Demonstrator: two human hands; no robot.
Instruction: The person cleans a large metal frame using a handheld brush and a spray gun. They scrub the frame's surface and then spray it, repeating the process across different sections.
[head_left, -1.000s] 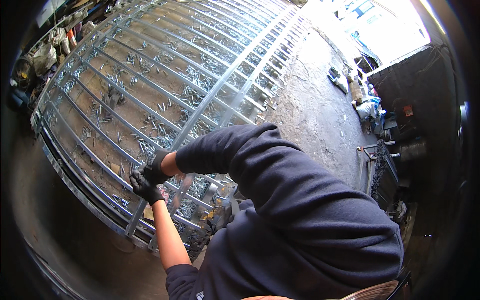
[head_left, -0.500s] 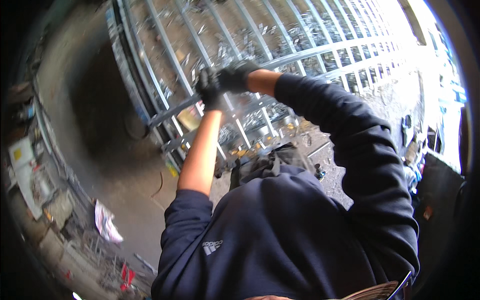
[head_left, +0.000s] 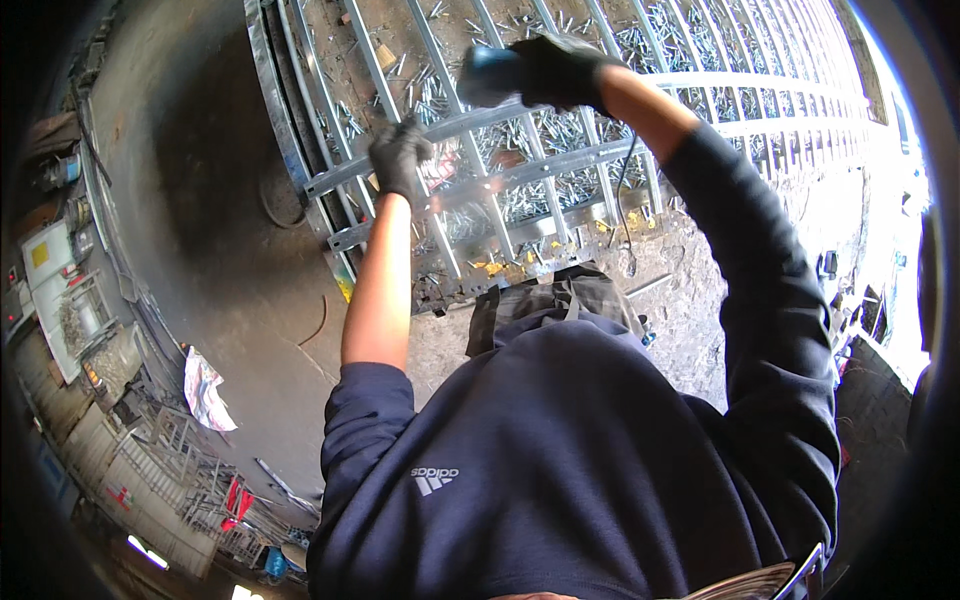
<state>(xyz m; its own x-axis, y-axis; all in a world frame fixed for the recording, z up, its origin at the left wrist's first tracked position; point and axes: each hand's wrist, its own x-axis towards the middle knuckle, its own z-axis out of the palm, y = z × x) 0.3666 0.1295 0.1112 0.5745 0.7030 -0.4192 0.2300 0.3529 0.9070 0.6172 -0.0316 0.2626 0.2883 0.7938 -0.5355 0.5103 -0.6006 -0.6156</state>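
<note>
A metal frame of flat rails and many parallel bars (head_left: 545,170) spreads out ahead of me. My left hand (head_left: 398,158), in a dark glove, is curled where the nearer-left end of the upper rail (head_left: 470,120) passes under it. What its fingers hold, if anything, is hidden. Farther right and higher, my gloved right hand (head_left: 565,72) is closed around a blurred blue-grey tool (head_left: 490,76), its kind unclear. The tool lies over the bars, left of the hand. A thin dark cable (head_left: 627,205) hangs over the frame below my right wrist.
Many loose nail-like metal pieces (head_left: 565,135) lie beneath the bars. A small wooden block (head_left: 385,57) is among them. On the left, a hose loop (head_left: 278,205) and a crumpled white sheet (head_left: 207,390) lie on the floor. Metal racks and clutter (head_left: 190,470) fill the lower left.
My hands, close together before, are now apart. The right has moved right and away from me, the blue-grey tool now showing in it. My left stays near the rail. The view has shifted slightly.
</note>
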